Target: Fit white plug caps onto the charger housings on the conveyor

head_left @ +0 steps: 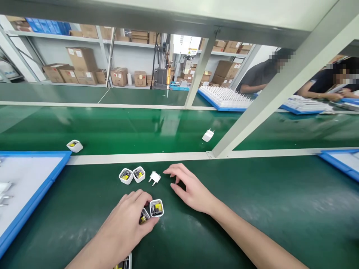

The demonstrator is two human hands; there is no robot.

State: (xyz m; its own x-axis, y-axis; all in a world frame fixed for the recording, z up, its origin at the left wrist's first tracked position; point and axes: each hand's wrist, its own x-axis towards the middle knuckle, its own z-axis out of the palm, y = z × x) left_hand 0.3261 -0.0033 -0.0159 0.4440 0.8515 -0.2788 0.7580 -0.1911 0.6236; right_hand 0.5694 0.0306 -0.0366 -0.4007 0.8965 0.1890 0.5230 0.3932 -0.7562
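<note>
My left hand rests on the green bench with its fingers curled over two open white charger shells that show yellow parts inside. My right hand lies just right of a white plug cover with two prongs, fingers apart and slightly bent, holding nothing. Two more open charger shells sit side by side left of the plug cover. Another shell peeks out under my left forearm at the bottom edge.
A blue-rimmed tray with white parts lies at the left, another blue tray at the right. On the conveyor belt beyond are one open shell and one closed charger. Two other people work across the line.
</note>
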